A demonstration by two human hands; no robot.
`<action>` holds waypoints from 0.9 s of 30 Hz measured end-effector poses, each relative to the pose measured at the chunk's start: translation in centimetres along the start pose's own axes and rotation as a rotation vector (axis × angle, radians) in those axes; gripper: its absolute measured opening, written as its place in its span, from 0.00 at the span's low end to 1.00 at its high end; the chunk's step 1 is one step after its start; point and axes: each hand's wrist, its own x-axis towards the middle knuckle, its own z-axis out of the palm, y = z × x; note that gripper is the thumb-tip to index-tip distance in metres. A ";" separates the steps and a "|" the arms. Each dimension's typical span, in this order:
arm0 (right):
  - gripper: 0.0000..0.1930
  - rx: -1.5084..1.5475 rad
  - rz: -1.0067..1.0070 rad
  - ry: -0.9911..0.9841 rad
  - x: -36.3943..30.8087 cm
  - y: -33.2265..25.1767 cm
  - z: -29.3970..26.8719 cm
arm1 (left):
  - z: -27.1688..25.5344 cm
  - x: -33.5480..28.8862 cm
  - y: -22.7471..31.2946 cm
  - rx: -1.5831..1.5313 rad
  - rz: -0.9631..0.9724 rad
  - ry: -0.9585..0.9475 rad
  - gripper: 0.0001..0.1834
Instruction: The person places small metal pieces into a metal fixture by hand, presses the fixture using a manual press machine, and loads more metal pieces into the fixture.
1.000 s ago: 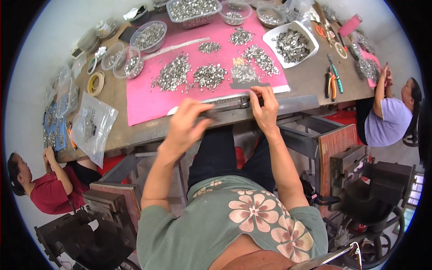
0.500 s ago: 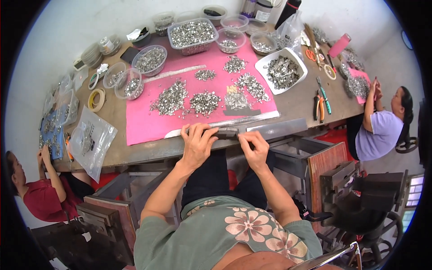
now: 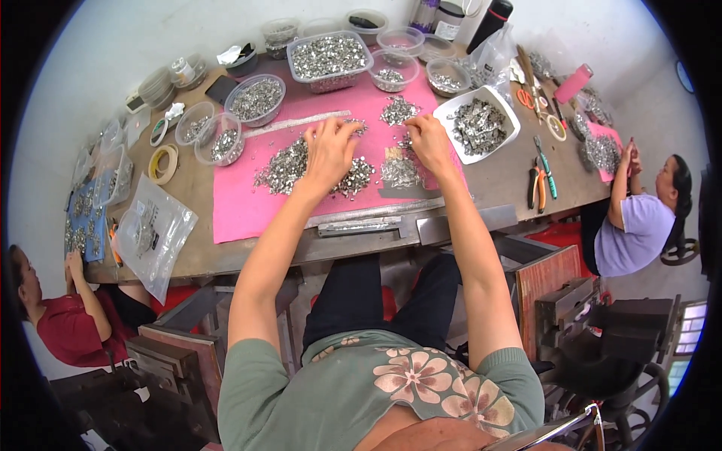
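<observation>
My left hand (image 3: pixel 329 152) is over the pink sheet, fingers bent and apart, between a large heap of small silvery metal pieces (image 3: pixel 284 167) and a smaller heap (image 3: pixel 355 177). Its fingertips reach a little pile beyond, with nothing visible in them. To the right, my right hand (image 3: pixel 432 143) has its thumb and fingers drawn together near another heap of metal pieces (image 3: pixel 397 110); whatever they pinch is too small to make out. Close to me, a long metal fixture (image 3: pixel 361 226) lies along the table edge. A row of thin metal pieces (image 3: pixel 401 172) sits on a grey strip.
Round clear tubs and a full rectangular tub (image 3: pixel 331 59) stand at the back. A white tray of metal pieces (image 3: pixel 481 124) is to the right, beside pliers (image 3: pixel 536 186). Tape rolls (image 3: pixel 162 164) and a plastic bag (image 3: pixel 158 229) lie left. People sit at both sides.
Both hands have left the dark metal bar at the table edge and moved forward over the heaps. The metal fixture now lies at the edge without a hand on it.
</observation>
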 end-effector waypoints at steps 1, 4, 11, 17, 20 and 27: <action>0.07 -0.043 0.012 -0.041 0.4 0.2 0.8 | 0.7 0.7 -0.9 0.004 -0.004 0.002 0.16; 0.07 -0.105 0.023 -0.052 0.5 -0.1 1.9 | 2.5 2.1 -2.0 -0.001 -0.115 -0.068 0.15; 0.05 -0.245 0.004 -0.056 0.6 -0.5 2.4 | 2.9 3.1 -3.0 -0.154 -0.158 -0.110 0.07; 0.04 -0.312 -0.070 -0.058 1.0 -0.1 3.0 | 2.7 3.9 -3.0 -0.341 -0.267 -0.013 0.05; 0.04 -0.284 -0.106 -0.066 0.9 -0.2 2.8 | 2.8 4.1 -2.8 -0.334 -0.274 -0.010 0.05; 0.04 0.231 0.018 -0.192 -4.4 -7.3 -5.0 | -0.6 3.4 0.0 -0.376 -0.269 -0.071 0.07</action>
